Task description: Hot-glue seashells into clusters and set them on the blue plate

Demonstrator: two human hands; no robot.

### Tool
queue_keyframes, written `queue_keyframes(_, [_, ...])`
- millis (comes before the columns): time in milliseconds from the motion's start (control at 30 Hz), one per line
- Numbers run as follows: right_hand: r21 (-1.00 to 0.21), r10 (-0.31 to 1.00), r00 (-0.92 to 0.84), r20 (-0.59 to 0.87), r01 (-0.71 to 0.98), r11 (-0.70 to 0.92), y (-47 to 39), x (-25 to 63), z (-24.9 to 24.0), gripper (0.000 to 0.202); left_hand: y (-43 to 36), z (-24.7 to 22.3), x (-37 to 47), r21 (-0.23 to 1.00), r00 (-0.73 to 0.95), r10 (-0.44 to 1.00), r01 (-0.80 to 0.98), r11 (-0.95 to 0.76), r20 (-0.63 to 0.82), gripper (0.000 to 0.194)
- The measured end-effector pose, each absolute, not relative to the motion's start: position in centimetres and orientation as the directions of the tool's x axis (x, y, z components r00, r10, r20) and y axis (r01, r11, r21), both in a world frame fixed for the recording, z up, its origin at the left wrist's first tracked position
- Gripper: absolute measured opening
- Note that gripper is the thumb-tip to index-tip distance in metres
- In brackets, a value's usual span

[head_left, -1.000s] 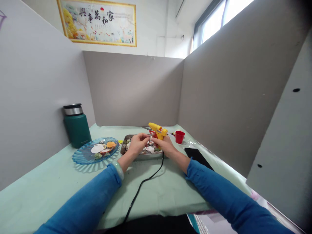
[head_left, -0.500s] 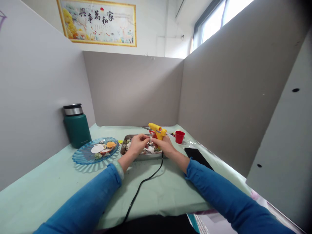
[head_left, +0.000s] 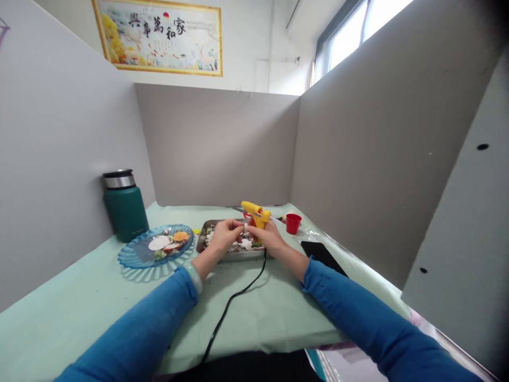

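Note:
My right hand (head_left: 267, 235) is wrapped round the handle of a yellow hot glue gun (head_left: 256, 212), whose nozzle points away to the left. A whitish glue stick (head_left: 277, 219) juts from its back end. Close beside it, my left hand (head_left: 226, 234) is pinched, its fingertips nearly meeting my right thumb; whatever lies between them is too small to make out. Both hands are over a metal tray (head_left: 230, 257) of small white, brown and green pieces that look like shells. A black cord (head_left: 234, 295) runs from the glue gun toward me.
At left, a blue scalloped plate (head_left: 129, 257) bears shell-like pieces, with a green bottle (head_left: 125, 209) behind it. On the right are a red cup (head_left: 293, 224) and a black phone-like slab (head_left: 323, 257). Grey partitions (head_left: 222, 148) enclose the table (head_left: 278, 313).

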State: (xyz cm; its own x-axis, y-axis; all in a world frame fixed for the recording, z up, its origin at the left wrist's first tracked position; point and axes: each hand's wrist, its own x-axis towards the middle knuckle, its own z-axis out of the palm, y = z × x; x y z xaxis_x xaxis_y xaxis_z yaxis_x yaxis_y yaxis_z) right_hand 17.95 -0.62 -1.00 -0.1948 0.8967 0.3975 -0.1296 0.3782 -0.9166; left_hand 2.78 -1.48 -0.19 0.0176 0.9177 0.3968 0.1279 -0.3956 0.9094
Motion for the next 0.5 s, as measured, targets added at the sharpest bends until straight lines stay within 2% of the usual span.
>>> queue_keyframes(167, [-0.914,0.892,-0.199,0.405,-0.130,0.385,-0.81,17.88,-0.83,0.026,-1.73,0.00,2.84,0.931,0.023,0.932,0.050,-0.362,0.361,0.020])
queue_keyframes(333, [-0.938,0.933,-0.131,0.335,-0.140,0.318,-0.64,17.63,-0.66,0.031,-1.80,0.19,2.63,0.966,0.059,0.968,-0.105,-0.237,0.244,0.027])
queue_keyframes(500, [-0.948,0.954,-0.107,0.282,-0.184,0.259,-0.65,17.58,-0.40,0.031,-1.42,0.12,2.42,0.964,0.012,0.984,-0.204,-0.173,0.179,0.033])
